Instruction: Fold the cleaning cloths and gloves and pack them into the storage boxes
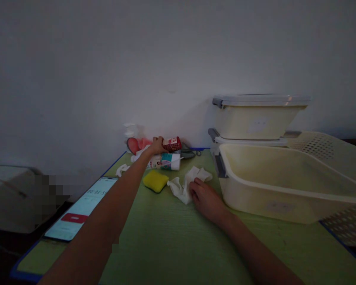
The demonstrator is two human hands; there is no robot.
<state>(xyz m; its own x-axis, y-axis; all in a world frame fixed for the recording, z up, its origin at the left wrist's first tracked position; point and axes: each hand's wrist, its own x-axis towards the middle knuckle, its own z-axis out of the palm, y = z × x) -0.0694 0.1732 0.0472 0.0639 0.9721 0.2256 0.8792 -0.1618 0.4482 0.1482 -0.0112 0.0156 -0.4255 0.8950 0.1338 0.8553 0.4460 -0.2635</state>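
Being gripped by the left hand (158,146), the red packet (173,144) is seen near the worktop's (166,237) far edge, just behind the white bottle (166,162). The crumpled white cloth (182,190) is touched by the curled right hand (207,201), though whether it is pinched cannot be told. The yellow sponge (155,181) and bottle are held by neither hand, outside the open bin (255,198).

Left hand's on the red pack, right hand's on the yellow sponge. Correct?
Not the sponge: in the head view the right hand is on the crumpled white cloth or tissue, right of the yellow sponge. Left hand is on the red pack.
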